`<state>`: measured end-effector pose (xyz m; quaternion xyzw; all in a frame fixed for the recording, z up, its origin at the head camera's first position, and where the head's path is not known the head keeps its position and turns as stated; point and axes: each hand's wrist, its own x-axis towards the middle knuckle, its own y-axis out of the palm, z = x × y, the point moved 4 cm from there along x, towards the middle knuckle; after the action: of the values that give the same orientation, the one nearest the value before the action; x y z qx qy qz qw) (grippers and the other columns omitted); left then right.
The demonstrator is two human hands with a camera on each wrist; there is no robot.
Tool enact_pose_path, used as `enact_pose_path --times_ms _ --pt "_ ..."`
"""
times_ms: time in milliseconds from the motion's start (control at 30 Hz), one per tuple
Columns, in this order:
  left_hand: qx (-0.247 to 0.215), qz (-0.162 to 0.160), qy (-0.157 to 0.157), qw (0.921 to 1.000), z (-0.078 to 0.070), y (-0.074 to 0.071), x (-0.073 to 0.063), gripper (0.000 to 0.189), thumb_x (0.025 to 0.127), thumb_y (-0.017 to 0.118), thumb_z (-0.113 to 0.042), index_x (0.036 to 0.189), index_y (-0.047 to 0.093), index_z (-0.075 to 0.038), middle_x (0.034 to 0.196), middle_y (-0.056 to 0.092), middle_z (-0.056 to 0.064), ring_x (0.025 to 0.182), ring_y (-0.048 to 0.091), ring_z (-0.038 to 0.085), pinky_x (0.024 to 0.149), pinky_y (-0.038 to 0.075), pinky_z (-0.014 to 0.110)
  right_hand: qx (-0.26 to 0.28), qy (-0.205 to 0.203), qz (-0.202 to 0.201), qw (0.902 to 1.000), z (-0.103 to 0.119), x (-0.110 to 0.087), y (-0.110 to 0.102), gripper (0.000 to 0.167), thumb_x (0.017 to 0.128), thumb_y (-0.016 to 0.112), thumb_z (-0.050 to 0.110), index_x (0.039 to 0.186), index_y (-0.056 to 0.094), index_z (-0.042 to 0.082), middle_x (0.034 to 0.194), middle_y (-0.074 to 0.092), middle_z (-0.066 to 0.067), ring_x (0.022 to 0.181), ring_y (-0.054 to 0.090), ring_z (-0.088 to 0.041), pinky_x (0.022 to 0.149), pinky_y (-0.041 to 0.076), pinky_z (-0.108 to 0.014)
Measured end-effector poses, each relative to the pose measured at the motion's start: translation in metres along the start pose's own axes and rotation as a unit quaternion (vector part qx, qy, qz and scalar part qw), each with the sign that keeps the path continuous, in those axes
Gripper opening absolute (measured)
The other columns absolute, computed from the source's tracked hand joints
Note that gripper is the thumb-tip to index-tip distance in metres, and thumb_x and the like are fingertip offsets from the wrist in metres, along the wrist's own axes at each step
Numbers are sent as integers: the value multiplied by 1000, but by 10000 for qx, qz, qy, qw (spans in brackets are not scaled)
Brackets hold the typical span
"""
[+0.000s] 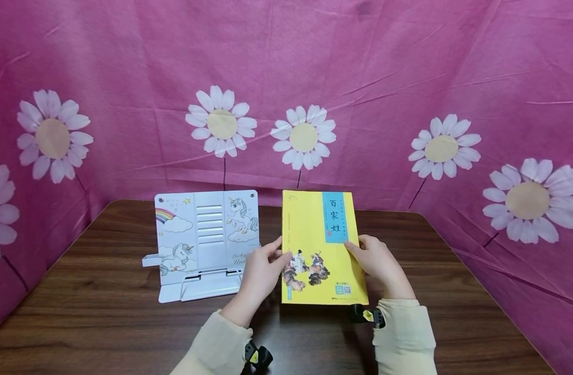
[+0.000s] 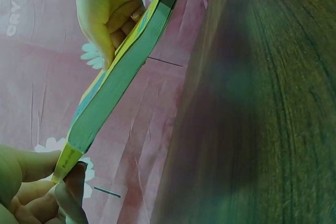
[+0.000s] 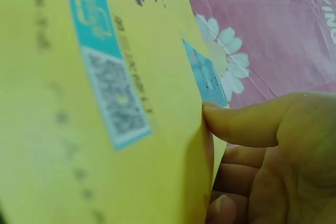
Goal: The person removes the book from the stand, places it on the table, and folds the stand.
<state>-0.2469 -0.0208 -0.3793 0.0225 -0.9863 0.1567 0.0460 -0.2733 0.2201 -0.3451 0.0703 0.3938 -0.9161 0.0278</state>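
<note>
A yellow book [image 1: 309, 229] with a blue title panel is held up above the table, its cover facing me. My left hand [image 1: 264, 268] pinches its left edge, thumb on the cover. On the opposite edge my right hand [image 1: 377, 260] grips it, thumb on the front and fingers behind. In the left wrist view the page block of the book [image 2: 121, 80] shows between both hands, with a gap above the wood. To the left stands a white book stand [image 1: 208, 234] with unicorn drawings, slots and a wire holder at its lower ledge, near my left hand.
The dark wooden table [image 1: 94, 312] spreads beneath everything. Behind it hangs a pink cloth [image 1: 375, 67] with large white daisies. A small white tab [image 1: 150, 260] juts out from the stand's left side. Both wrists carry black cameras [image 1: 263, 357] over pale sleeves.
</note>
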Motion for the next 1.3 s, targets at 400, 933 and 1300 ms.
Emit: enact_pose_path --times_ms 400,933,1300 --pt "118 143 77 9998 1 6 -2 50 93 69 -19 139 56 -4 100 75 9 76 62 12 62 48 25 -95 35 115 9999 -5 0 -3 41 103 51 28 121 55 -8 88 66 -14 70 59 -17 59 50 -31" --pt "445 265 -24 9987 6 11 -2 50 93 68 -21 139 56 -5 101 75 6 86 64 15 73 53 31 -424 116 143 9989 -9 1 -1 37 102 52 27 113 57 -8 84 62 -13 65 55 -18 56 51 -34" --pt "341 442 -184 9983 11 13 -1 51 93 68 -20 140 55 -3 103 74 9 72 59 13 58 47 26 -636 114 204 9977 -11 3 0 33 102 52 26 106 57 -7 78 56 -11 59 52 -20 54 47 -33"
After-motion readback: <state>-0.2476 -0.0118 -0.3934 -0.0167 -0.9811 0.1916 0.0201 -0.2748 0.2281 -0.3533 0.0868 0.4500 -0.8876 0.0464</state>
